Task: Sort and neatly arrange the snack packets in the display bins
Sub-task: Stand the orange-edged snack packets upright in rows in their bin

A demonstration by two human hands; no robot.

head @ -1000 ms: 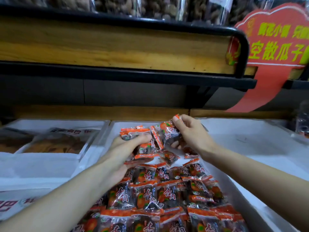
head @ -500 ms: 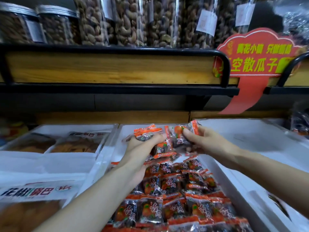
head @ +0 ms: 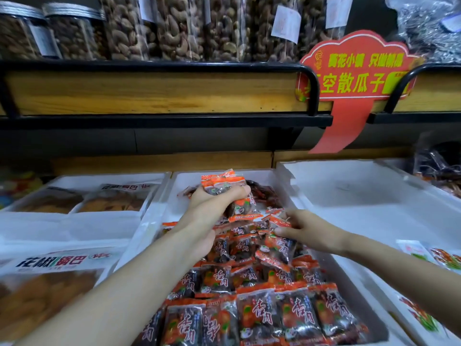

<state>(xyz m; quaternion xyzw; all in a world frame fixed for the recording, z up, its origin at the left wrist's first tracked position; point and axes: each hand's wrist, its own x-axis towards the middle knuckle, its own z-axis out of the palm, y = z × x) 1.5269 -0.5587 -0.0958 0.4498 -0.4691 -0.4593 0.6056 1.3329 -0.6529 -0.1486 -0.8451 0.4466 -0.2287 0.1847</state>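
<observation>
Packets (head: 222,184) in left hand (head: 212,206), above bin (head: 159,211)

Snack packets (head: 262,295) in the middle bin (head: 153,216), left bin (head: 62,179) and right bin (head: 374,196) alongside, jars (head: 174,28) on shelf (head: 159,93) behind.

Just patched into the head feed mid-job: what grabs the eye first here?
The left hand, up over the far end of the middle bin, grips a fistful of orange-and-black snack packets, while the right hand reaches onto the pile of matching packets filling that bin. Behind, a red sign with yellow lettering stands out on the upper shelf's front, right of tall clear jars of nuts.
</observation>
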